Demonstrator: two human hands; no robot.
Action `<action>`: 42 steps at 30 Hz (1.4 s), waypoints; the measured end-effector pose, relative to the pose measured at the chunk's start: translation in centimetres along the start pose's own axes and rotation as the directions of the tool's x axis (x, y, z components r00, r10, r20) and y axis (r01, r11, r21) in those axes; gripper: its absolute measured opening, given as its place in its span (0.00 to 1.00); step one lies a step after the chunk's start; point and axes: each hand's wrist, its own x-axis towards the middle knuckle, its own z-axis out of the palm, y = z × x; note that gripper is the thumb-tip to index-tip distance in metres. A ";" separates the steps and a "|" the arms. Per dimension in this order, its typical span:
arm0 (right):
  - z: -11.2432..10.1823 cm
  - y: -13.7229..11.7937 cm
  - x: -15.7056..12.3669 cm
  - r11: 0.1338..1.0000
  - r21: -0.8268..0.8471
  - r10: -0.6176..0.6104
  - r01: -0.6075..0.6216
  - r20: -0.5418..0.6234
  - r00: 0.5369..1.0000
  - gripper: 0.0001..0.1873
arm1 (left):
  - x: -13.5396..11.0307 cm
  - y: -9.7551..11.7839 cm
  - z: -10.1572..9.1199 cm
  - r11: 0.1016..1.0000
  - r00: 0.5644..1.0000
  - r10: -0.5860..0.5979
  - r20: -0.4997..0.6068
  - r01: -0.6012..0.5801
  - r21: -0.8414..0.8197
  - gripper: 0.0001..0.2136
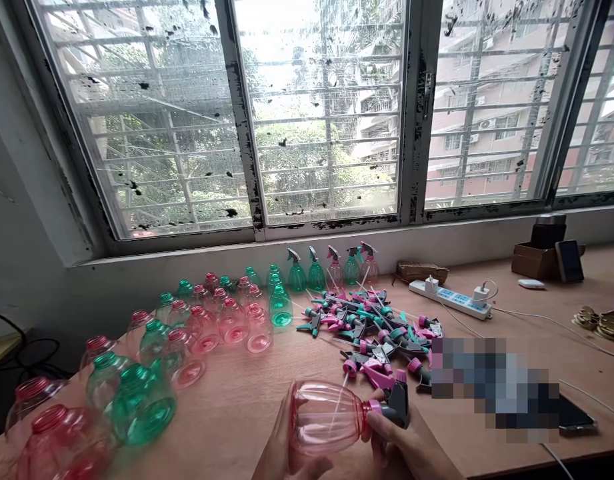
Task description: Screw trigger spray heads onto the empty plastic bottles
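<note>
A clear pink spray bottle (324, 417) lies on its side in the air above the table's front edge, its neck pointing right. Around its base and underside wraps my left hand (281, 443). The fingers of my right hand (394, 437) are closed on the pink collar of the trigger spray head (397, 403), which sits at the bottle's neck. A thin white dip tube shows through the bottle wall. Just beyond my hands is a pile of loose trigger spray heads (374, 327) in pink, teal and dark grey.
Several open pink and green bottles (229, 323) stand across the table's left side. Finished-looking spray bottles (317, 275) line the back wall. At right are a power strip (451, 299) with cables, a cardboard box (531, 260), a phone (577, 417) and a blurred-out patch.
</note>
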 end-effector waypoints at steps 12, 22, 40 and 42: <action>-0.2 0.2 0.1 1.000 -0.009 -0.009 0.009 0.030 1.000 0.26 | -0.2 0.9 -0.2 0.999 0.999 0.007 -0.040 -0.005 0.051 0.45; -0.3 0.4 0.2 1.000 0.003 0.000 0.000 0.034 0.999 0.26 | -0.3 1.0 0.1 0.994 0.995 0.058 -0.082 -0.051 0.096 0.45; -0.4 0.7 0.4 1.000 0.006 -0.020 0.020 0.023 1.000 0.26 | -0.1 1.0 0.1 0.997 0.993 0.062 -0.098 -0.057 0.054 0.42; -0.4 0.7 0.4 1.000 0.005 -0.012 0.012 0.019 1.000 0.26 | 0.0 1.3 -0.1 0.997 0.994 0.055 -0.094 -0.051 0.052 0.40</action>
